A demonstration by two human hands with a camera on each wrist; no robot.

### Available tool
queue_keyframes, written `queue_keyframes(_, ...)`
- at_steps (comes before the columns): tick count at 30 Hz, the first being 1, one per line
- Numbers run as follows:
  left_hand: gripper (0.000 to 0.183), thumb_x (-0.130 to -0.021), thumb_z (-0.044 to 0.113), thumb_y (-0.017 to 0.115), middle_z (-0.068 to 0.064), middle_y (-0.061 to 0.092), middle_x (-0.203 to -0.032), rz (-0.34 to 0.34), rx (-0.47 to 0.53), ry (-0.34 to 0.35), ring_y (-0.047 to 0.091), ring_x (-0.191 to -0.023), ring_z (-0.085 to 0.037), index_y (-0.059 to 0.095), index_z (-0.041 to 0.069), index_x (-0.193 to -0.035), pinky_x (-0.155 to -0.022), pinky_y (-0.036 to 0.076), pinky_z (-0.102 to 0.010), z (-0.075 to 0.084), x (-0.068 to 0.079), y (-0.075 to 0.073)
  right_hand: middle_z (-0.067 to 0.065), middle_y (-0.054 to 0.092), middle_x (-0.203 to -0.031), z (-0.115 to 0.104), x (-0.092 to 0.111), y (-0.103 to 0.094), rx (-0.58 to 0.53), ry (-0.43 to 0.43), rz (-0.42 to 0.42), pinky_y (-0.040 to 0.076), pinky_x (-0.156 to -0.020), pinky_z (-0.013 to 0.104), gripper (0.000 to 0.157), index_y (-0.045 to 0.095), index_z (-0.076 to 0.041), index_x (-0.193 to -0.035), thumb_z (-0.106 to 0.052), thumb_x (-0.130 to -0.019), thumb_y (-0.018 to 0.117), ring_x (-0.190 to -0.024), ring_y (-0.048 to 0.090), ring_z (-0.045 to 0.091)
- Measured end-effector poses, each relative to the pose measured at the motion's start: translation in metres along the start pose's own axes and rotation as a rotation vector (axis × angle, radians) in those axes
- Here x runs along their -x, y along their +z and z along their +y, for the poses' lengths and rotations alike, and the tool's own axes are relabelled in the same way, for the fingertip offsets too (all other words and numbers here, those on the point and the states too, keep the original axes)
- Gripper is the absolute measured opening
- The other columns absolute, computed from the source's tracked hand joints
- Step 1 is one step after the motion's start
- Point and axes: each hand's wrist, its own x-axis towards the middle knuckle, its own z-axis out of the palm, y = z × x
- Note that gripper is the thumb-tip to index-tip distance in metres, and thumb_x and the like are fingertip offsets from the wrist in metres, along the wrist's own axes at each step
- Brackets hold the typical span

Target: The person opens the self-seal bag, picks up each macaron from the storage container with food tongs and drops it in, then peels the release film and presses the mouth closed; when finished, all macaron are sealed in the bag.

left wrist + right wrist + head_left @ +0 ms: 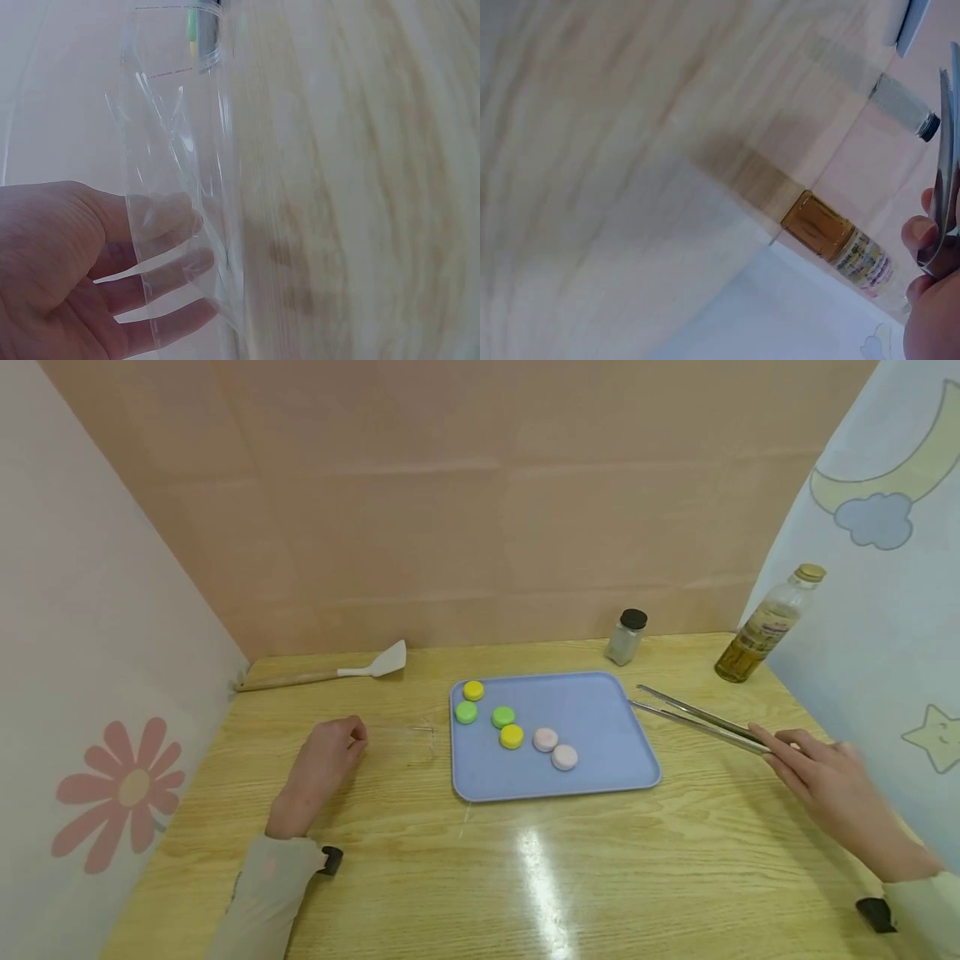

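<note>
Clear bag (169, 142) in the left hand (322, 760), metal tongs (731, 739) in the right hand (828, 777)

The bag is of thin transparent plastic, wrinkled and shiny, with a line of small printed marks near its far end. The thumb and fingers of the left hand pinch its near end, and it lies along the tabletop (600, 877), between this hand and the tray (592, 710).

The right hand grasps the tongs at their joined end. Their two arms are long, narrow and silvery, spread a little, with the tips near the right rim of the tray; whether they touch it, I cannot tell.

The tray is matt blue, rectangular, with rounded corners and a low rim. It carries six smooth round macarons (512, 737): two yellow, two green, and two pale pink side by side.

Behind, on the left, lies a spatula (388, 660) with a wooden handle and a white blade. Behind the tray, on the right, stands a glass jar (624, 639) with a black lid. Farther right, beyond the tongs, is a bottle (757, 631) with amber liquid, a label and a gold-coloured cap. The tabletop has yellowish wood grain, and a brown creased backdrop (465, 527) closes the rear.
</note>
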Motion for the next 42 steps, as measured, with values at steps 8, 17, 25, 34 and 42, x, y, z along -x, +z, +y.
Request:
queue_keyframes(8, 0.008, -0.094, -0.004, 0.067, -0.008, 0.068, -0.082, 0.007, -0.009, -0.002, 0.046, -0.056, -0.014, 0.067, 0.002, -0.089, -0.053, 0.04, -0.029, 0.0, 0.0, 0.0, 0.006, 0.062, -0.095, -0.02, -0.015, -0.003, 0.01, -0.075, 0.105, 0.021, -0.064, 0.027, 0.055, 0.068, -0.012, -0.132, -0.048, -0.11, 0.033, -0.056, 0.039, 0.008)
queue_keyframes(17, 0.008, -0.095, -0.004, 0.066, -0.008, 0.067, -0.082, 0.001, 0.001, -0.009, 0.045, -0.056, -0.014, 0.067, 0.002, -0.09, -0.053, 0.04, -0.029, 0.002, -0.001, -0.001, 0.005, 0.064, -0.09, -0.036, -0.02, 0.0, -0.032, -0.128, 0.156, 0.021, -0.064, 0.024, 0.053, 0.074, -0.01, -0.122, -0.047, -0.109, 0.039, -0.056, 0.044, 0.009)
queue_keyframes(25, 0.007, -0.095, -0.003, 0.066, -0.008, 0.067, -0.083, -0.005, 0.001, -0.018, 0.045, -0.057, -0.014, 0.067, 0.002, -0.09, -0.054, 0.04, -0.029, 0.003, 0.0, -0.002, 0.003, 0.064, -0.09, -0.041, -0.016, 0.004, -0.037, -0.157, 0.12, 0.021, -0.064, 0.023, 0.053, 0.075, -0.011, -0.119, -0.049, -0.108, 0.039, -0.056, 0.043, 0.008)
queue_keyframes(34, 0.006, -0.094, -0.004, 0.067, -0.01, 0.069, -0.085, 0.004, -0.008, 0.005, 0.046, -0.057, -0.014, 0.067, 0.001, -0.09, -0.055, 0.042, -0.03, 0.001, 0.001, 0.0, -0.002, 0.064, -0.097, -0.047, -0.012, 0.011, -0.087, -0.156, 0.042, 0.022, -0.067, 0.023, 0.052, 0.074, -0.018, -0.125, -0.051, -0.108, 0.038, -0.063, 0.047, 0.005)
queue_keyframes(42, 0.005, -0.095, -0.003, 0.067, -0.009, 0.068, -0.084, 0.007, -0.008, 0.01, 0.047, -0.058, -0.014, 0.068, 0.001, -0.091, -0.055, 0.042, -0.03, 0.0, -0.001, 0.001, -0.004, 0.063, -0.098, -0.055, -0.02, 0.015, -0.102, -0.167, 0.021, 0.026, -0.066, 0.022, 0.051, 0.074, -0.019, -0.125, -0.051, -0.108, 0.038, -0.067, 0.048, 0.005)
